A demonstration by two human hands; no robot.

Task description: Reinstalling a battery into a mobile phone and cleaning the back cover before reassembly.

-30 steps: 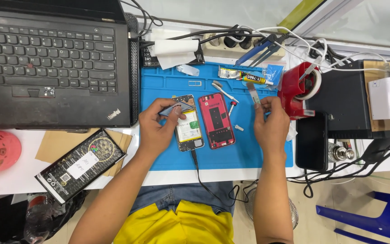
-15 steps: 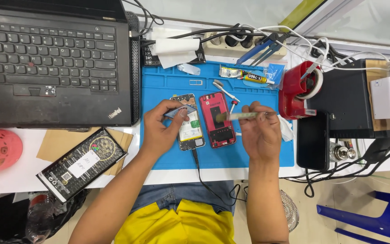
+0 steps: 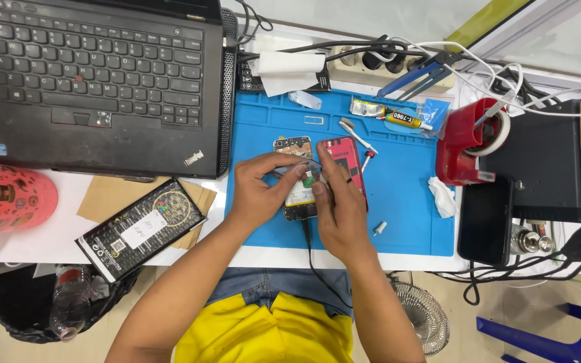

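Note:
An opened phone (image 3: 295, 146), its inner boards showing, lies on the blue work mat (image 3: 405, 202) with a black cable running from its lower end. My left hand (image 3: 260, 191) grips the phone from the left, its thumb and fingers pinching across the middle beside a thin grey strip (image 3: 304, 165). My right hand (image 3: 341, 212) comes in from below right. Its fingertips are closed on a thin tool over the phone's centre, and the tool tip is mostly hidden. A red phone back cover (image 3: 344, 156) lies just to the right, partly under my right hand.
A black laptop (image 3: 95, 81) fills the upper left. A black box (image 3: 141, 227) lies on brown card at the left. On the mat are a glue tube (image 3: 398, 119), a toothbrush (image 3: 354, 133) and tissue (image 3: 442, 197). A red tape dispenser (image 3: 469, 141), dark phone (image 3: 485, 218) and cables sit right.
My right hand has moved left from beside the red cover to over the opened phone, bringing the tool with it. My left hand has stayed on the phone.

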